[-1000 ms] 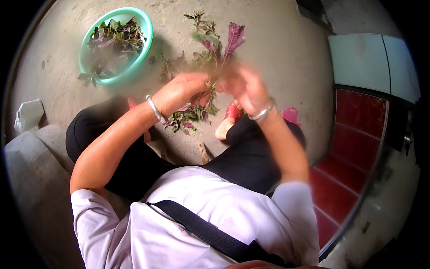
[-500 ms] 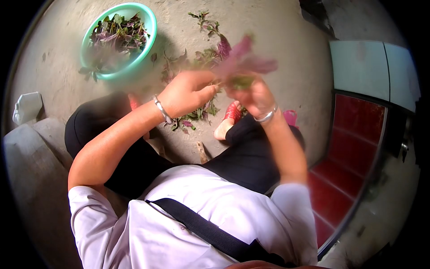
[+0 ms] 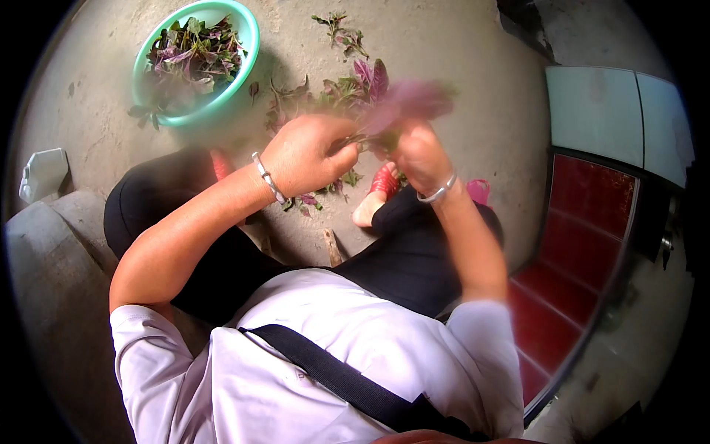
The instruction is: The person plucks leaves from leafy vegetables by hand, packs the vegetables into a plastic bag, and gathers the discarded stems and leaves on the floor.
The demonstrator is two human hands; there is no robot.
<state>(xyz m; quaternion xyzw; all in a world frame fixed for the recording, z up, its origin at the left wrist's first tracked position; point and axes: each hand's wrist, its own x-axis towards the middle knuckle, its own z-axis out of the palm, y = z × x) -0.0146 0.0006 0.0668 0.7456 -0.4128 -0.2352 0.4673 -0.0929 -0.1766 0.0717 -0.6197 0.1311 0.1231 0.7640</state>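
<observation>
Both hands are held up together over the floor. In my left hand [image 3: 310,152], closed with thumb against fingers, are the stem ends of a sprig of purple-leafed greens, like red amaranth [image 3: 410,107]. My right hand [image 3: 424,159] is curled around the same sprig, below its leaves; the leaves are blurred by motion. Behind and beneath the hands lies a loose pile of the same greens [image 3: 344,95] on the floor, partly hidden by the hands. More picked leaves [image 3: 194,55] fill a mint-green basin [image 3: 251,66] at upper left.
A small bunch of greens [image 3: 342,33] lies farther out on the concrete floor [image 3: 458,44]. My foot in a red sandal [image 3: 384,181] is below the hands. A white plastic container [image 3: 44,175] stands at left. Red tiles [image 3: 584,222] and a pale cabinet [image 3: 595,111] line the right.
The sprig's leaves have swung a little to the right and down. My hands stay close together, with only slight shifts. The basin and pile look the same.
</observation>
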